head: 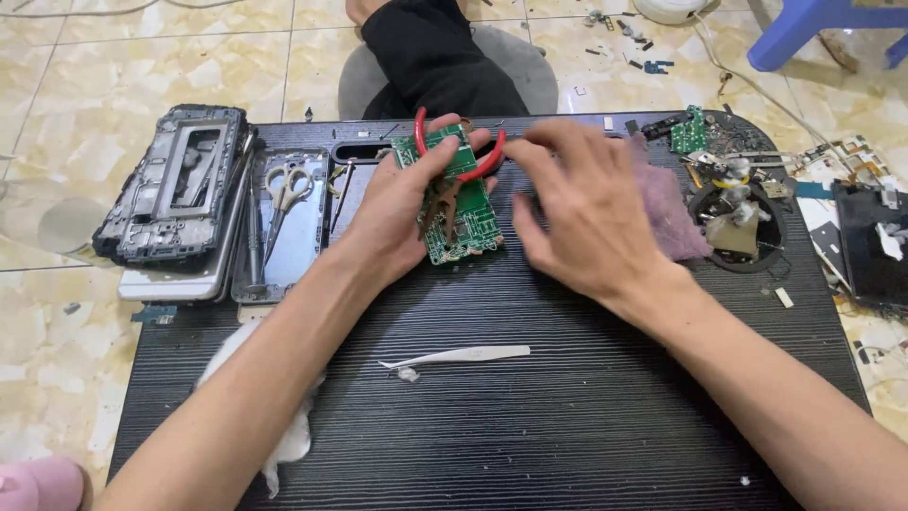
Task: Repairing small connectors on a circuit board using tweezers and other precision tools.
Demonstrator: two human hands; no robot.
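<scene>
The green board sits near the far middle of the dark table, tilted up off the surface and held in the left hand — the thumb presses across its upper face and the other fingers wrap behind it, so the board's lower half sticks out below the grip. In the same hand, against the board, lie red-handled pliers, their handles arching over the board's top edge and their dark jaws pointing down along the thumb side. The right hand hovers just right of the board, palm down, fingers loosely spread and slightly curled; its fingertips reach toward the board's upper right edge and the red handle, but whether they touch or pinch anything cannot be told. Both forearms come in from the near edge and angle toward each other. White tweezers lie on the table, nearer the person than the hands. To the left lie a phone frame and scissors — to the right, a purple cloth beside scattered parts.
</scene>
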